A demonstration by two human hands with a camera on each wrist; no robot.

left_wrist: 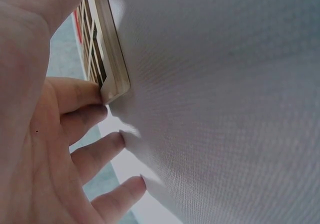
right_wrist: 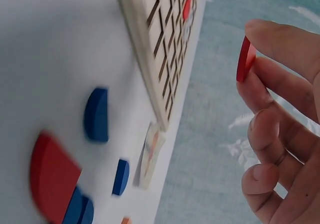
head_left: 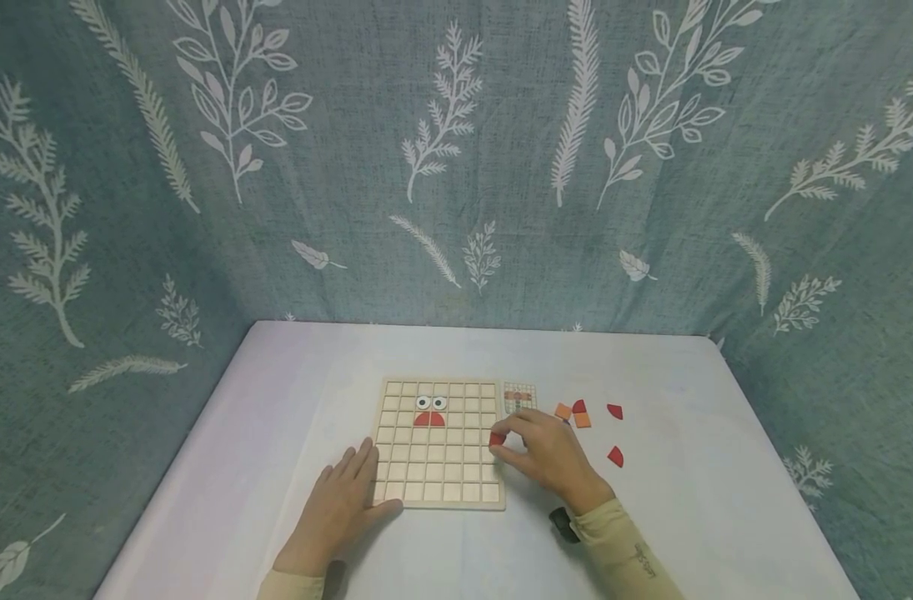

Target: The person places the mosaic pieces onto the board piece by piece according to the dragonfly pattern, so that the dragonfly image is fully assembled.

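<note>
A square wooden grid board (head_left: 417,471) lies on the table. Two eye tiles (head_left: 423,402) sit in its upper cells, with two red quarter-circle tiles (head_left: 422,419) directly below them. Between thumb and fingertips, my right hand (head_left: 549,458) pinches another red quarter-circle tile (right_wrist: 246,58), raised by the board's right edge. My left hand (head_left: 339,504) rests at the board's lower left corner, fingers spread along the left side and thumb at the near edge. In the left wrist view, fingertips touch the board's corner (left_wrist: 117,86).
A small pattern card (head_left: 519,392) lies beside the board's upper right. Farther right are loose red tiles (head_left: 615,456) and orange square tiles (head_left: 582,420). Blue tiles (right_wrist: 97,115) show in the right wrist view. Leaf-patterned cloth (head_left: 366,167) surrounds the table's back and sides.
</note>
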